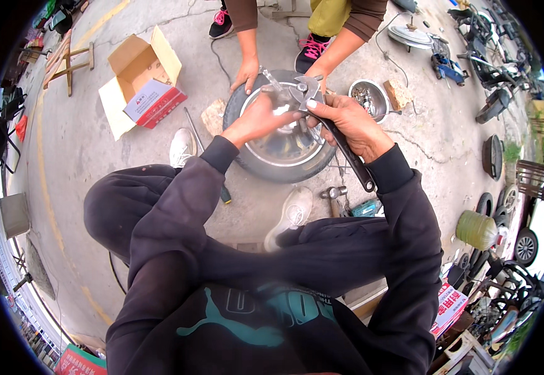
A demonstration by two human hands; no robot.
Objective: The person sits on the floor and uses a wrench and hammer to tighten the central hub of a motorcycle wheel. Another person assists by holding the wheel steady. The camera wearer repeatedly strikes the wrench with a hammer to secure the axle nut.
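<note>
My right hand [356, 130] is wrapped round an adjustable wrench [347, 153] with a dark handle. Its silver jaws tilt up and to the left, above the hub of a wheel [284, 156] with a black tyre lying on the ground. Beside the jaws, my left hand [259, 119] is closed over the hub area, thumb reaching toward the wrench; its fingers are partly hidden and blurred. A clear or shiny rod-like piece [273, 81] sticks up just beyond it. Across from me, another person's hand [247, 72] rests on the tyre, their other hand partly behind the wrench.
An opened cardboard box [136, 53] stands at the far left. A metal bowl of small parts [369, 100] sits right of the wheel, beside a brick [398, 95]. Nearer lie a screwdriver [225, 194], a hammer [333, 195] and a teal power tool [366, 208]. Motorcycle parts line the right.
</note>
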